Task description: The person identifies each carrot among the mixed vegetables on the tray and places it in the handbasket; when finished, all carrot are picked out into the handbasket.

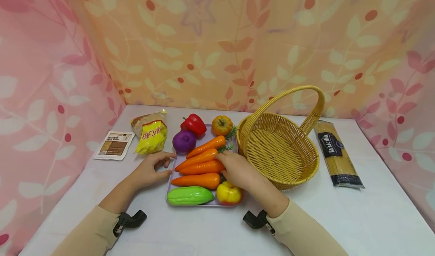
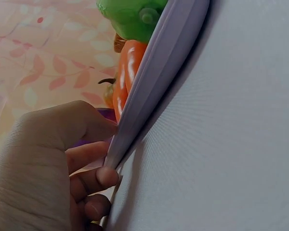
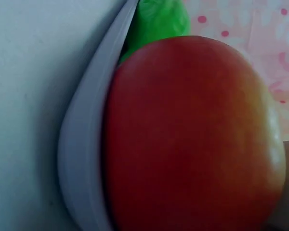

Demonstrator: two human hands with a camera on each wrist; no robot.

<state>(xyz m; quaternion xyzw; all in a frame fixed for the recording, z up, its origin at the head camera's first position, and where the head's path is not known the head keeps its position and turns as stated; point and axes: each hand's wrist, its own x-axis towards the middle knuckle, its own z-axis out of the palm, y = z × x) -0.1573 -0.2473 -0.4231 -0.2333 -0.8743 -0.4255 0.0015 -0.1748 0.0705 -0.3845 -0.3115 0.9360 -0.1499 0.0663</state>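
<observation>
On a pale lilac tray (image 1: 202, 206) lie several orange carrots (image 1: 196, 181), a purple onion (image 1: 184, 142), a red bell pepper (image 1: 193, 125), a small pumpkin (image 1: 222, 125), a green bumpy gourd (image 1: 190, 196) and a yellow-red apple (image 1: 229, 193). My right hand (image 1: 242, 171) curls over the leafy end of a middle carrot (image 1: 202, 168) and grips it; its fingertips are partly hidden. The apple (image 3: 192, 139) blocks that hand in the right wrist view. At the tray's left rim, my left hand (image 1: 151, 170) has bent, spread fingers; its thumb touches the rim (image 2: 151, 79).
Right of the tray stands a wicker basket (image 1: 314, 161) with a tall handle. Beyond it lies a pack of spaghetti (image 1: 334, 154). On the left are a yellow snack bag (image 1: 151, 133) and a flat white packet (image 1: 114, 145). Patterned cloth (image 1: 217, 59) surrounds the table.
</observation>
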